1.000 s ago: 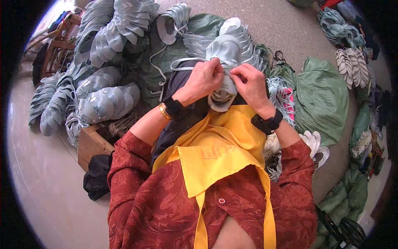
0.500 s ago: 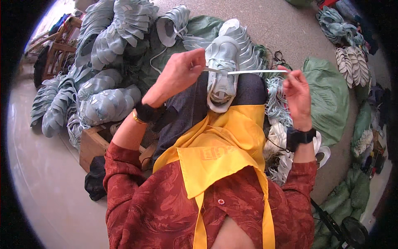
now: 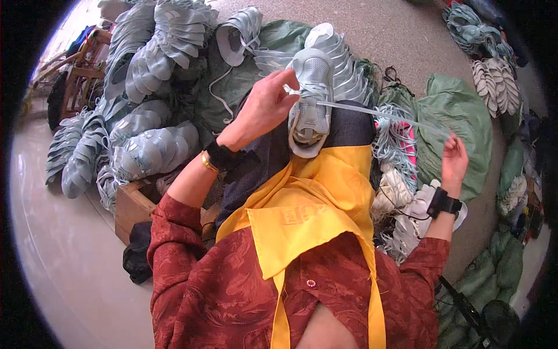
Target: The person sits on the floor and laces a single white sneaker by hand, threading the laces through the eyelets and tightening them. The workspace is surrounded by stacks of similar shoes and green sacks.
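A pale blue-grey shoe upper (image 3: 314,113) rests between my knees, toe pointing away, laced across its middle. A flat pale shoelace (image 3: 372,110) runs taut from its lacing out to the right. My right hand (image 3: 454,160) pinches the far end of that lace, well off to the right of the shoe upper. Close to the upper's left side, my left hand (image 3: 270,102) is closed with a short piece of pale lace showing at its fingertips.
Nested stacks of matching shoe uppers (image 3: 157,145) lie at the left and behind. A wooden box (image 3: 131,209) sits by my left leg. On the right are a bundle of laces (image 3: 392,136), white uppers (image 3: 410,224) and a green sack (image 3: 453,116).
My right hand has moved outward to the right and lower, drawing out a longer stretch of lace. My left hand has shifted slightly but stays beside the shoe upper.
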`<state>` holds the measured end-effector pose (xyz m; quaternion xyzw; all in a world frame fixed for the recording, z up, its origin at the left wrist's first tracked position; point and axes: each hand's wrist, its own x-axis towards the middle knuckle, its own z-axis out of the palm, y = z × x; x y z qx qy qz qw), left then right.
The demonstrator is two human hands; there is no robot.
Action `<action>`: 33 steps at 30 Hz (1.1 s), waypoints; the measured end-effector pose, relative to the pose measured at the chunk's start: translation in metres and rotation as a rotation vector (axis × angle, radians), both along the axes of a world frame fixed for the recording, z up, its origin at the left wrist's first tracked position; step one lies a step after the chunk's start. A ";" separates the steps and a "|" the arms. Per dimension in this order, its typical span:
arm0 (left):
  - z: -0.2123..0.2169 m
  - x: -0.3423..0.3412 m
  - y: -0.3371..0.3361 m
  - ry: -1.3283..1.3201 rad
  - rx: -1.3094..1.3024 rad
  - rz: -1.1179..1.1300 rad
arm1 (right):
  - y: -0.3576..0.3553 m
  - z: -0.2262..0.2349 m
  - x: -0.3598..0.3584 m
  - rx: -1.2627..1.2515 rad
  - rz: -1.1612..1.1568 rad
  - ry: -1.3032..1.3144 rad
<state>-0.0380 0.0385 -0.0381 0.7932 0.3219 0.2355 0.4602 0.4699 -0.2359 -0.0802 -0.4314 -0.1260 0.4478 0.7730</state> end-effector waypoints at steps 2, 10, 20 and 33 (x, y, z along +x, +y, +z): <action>-0.009 0.009 0.000 -0.033 0.048 0.035 | -0.034 -0.010 0.036 -0.029 -0.051 0.051; -0.034 0.024 0.023 0.001 0.305 -0.100 | -0.022 -0.041 -0.002 -0.255 -0.134 -0.091; 0.008 0.001 0.009 0.367 0.573 -0.251 | 0.071 -0.017 -0.131 -0.622 0.195 -0.756; 0.011 0.000 -0.002 -0.007 -0.107 -0.252 | 0.157 0.039 -0.276 -0.265 0.684 -1.207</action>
